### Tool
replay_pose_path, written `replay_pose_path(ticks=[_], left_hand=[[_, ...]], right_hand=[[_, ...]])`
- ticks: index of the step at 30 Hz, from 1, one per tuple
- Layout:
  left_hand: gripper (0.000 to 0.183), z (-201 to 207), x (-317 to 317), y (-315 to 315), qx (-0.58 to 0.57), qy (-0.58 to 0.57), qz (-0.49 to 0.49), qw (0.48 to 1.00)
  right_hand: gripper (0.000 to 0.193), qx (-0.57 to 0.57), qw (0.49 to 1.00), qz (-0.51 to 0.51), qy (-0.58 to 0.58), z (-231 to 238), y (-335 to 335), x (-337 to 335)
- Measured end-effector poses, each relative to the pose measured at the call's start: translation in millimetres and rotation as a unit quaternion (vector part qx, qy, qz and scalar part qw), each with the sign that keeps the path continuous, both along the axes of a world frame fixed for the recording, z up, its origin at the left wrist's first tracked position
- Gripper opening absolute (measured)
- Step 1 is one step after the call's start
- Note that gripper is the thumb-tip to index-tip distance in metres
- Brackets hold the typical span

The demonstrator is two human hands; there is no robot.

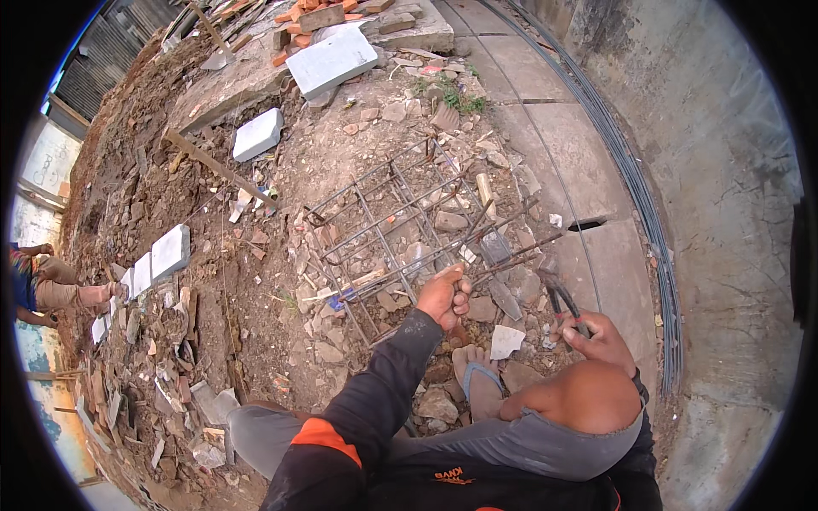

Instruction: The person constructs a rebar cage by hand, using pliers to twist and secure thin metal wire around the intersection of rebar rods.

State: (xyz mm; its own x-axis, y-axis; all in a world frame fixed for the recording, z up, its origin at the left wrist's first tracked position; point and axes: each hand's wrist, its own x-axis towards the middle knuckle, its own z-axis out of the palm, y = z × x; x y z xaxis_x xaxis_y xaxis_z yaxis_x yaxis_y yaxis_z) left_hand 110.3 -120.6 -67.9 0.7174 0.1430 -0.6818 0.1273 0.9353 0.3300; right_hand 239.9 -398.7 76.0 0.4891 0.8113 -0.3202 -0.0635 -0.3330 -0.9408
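My left hand [443, 298] is closed in a fist against the near side of a rebar cage [383, 226]. Whatever its curled fingers hold is hidden. The cage, thin steel bars joined by square stirrups, rests on rubble in front of me, with some bar ends reaching right. In my right hand [596, 339] is a pair of dark-handled pincers [558, 294]. Its fingers wrap the handles, and the jaws point up and left, near the bar ends but apart from them.
Long steel bars [630, 170] run along the concrete wall [716, 170] on the right, beside paving slabs [554, 145]. Pale blocks [332, 60], bricks [298, 17] and a slanting wooden stake [220, 168] lie beyond. My sandalled foot [479, 381] stands among stones. Another person [51, 281] is at far left.
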Motion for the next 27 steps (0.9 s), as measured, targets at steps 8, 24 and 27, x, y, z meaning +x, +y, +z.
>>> replay_pose_path(ticks=[8, 24, 27], left_hand=[[0.039, -6.5, -2.3, -2.9, 0.053, 0.007, -0.035, 0.998], [0.049, -17.3, 21.5, 47.4, 0.629, 0.115, -0.183, 0.747], [0.043, 18.0, 56.2, 57.5, 0.772, 0.020, -0.106, 0.626]], right_hand=[[0.030, -0.024, 0.999, 0.033, -0.017, -126.8, 21.5, -36.4], [0.027, -0.107, 0.994, 0.021, 0.023, -112.6, 62.3, -17.9], [0.027, -0.117, 0.993, 0.033, 0.013, -114.1, 63.4, -20.0]])
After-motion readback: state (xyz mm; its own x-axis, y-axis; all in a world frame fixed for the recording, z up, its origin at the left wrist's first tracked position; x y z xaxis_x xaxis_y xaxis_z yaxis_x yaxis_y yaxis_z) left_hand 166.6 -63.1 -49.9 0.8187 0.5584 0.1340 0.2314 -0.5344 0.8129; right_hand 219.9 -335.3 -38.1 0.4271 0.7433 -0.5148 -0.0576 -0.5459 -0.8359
